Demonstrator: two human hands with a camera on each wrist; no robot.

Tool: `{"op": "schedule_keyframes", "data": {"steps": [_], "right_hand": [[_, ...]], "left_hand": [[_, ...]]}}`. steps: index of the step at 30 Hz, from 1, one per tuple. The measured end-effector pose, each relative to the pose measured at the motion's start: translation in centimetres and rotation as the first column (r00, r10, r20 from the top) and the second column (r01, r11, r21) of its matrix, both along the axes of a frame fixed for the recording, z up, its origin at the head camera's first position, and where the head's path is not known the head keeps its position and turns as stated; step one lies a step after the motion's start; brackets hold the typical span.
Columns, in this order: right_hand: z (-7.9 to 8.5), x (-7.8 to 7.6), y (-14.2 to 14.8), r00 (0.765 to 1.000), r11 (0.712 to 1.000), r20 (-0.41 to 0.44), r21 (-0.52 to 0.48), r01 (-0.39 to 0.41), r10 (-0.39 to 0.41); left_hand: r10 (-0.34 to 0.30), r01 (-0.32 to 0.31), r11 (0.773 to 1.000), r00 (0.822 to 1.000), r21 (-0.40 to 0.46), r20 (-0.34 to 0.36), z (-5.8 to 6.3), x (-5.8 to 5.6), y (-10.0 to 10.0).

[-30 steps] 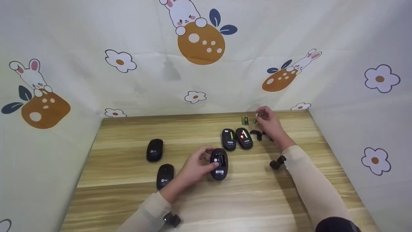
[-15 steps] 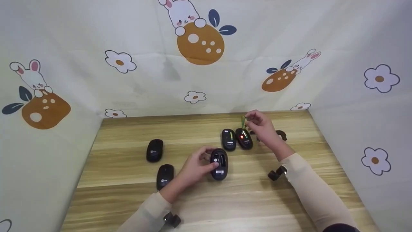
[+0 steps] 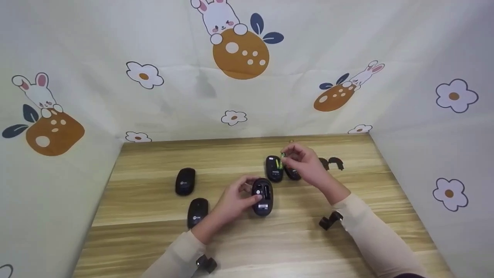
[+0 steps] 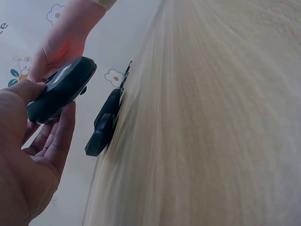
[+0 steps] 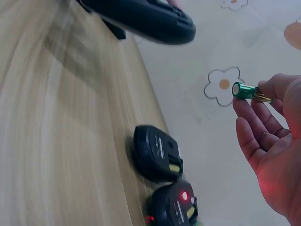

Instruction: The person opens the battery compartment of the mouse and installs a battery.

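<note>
Battery (image 5: 243, 90), green shiny cylinder: pinched in right grip (image 3: 306, 165). Mouse (image 3: 263, 211), black oval plastic, underside up: held by left grip (image 3: 237, 197), left of right grip. Step, apparently: battery loading; next calls for aligning battery over dark slot (image 3: 266, 192).

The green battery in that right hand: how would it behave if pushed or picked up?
The green battery would probably roll sideways when pushed, given its round, cylindrical body. Its shiny casing may feel slightly slippery where the right hand pinches it.
</note>
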State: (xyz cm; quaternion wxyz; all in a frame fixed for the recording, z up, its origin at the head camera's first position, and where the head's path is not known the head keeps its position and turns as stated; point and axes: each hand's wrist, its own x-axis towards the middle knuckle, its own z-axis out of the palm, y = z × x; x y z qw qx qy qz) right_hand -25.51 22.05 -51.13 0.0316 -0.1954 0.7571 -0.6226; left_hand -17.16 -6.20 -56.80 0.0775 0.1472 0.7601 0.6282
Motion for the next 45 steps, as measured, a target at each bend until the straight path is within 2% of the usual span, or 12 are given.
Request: {"op": "schedule_keyframes", "data": {"steps": [8,17,27,36,45], "right_hand": [[-0.1,2.3,-1.2,0.994,0.993,-0.058,0.072,-0.091,0.096],[-0.1,3.9,-2.3,0.984,0.980,-0.058,0.119,-0.159,0.166],[-0.2,4.4,-2.9,0.976,0.968,-0.065,0.154,-0.196,0.208],[-0.6,4.4,-3.1,0.953,0.948,-0.167,0.240,-0.208,0.251],[-0.9,4.5,-3.3,0.952,0.945,-0.176,0.257,-0.203,0.252]], "left_hand": [[0.000,0.000,1.000,1.000,0.002,0.020,-0.4,0.4,0.2],[-0.003,0.003,1.000,1.000,0.005,0.022,-0.4,0.3,0.4],[0.002,-0.002,1.000,1.000,-0.021,0.014,0.0,0.1,0.3],[-0.007,0.007,1.000,1.000,0.004,0.004,0.0,-0.2,0.2],[-0.002,0.002,1.000,1.000,0.006,0.007,0.0,-0.2,0.0]]}}
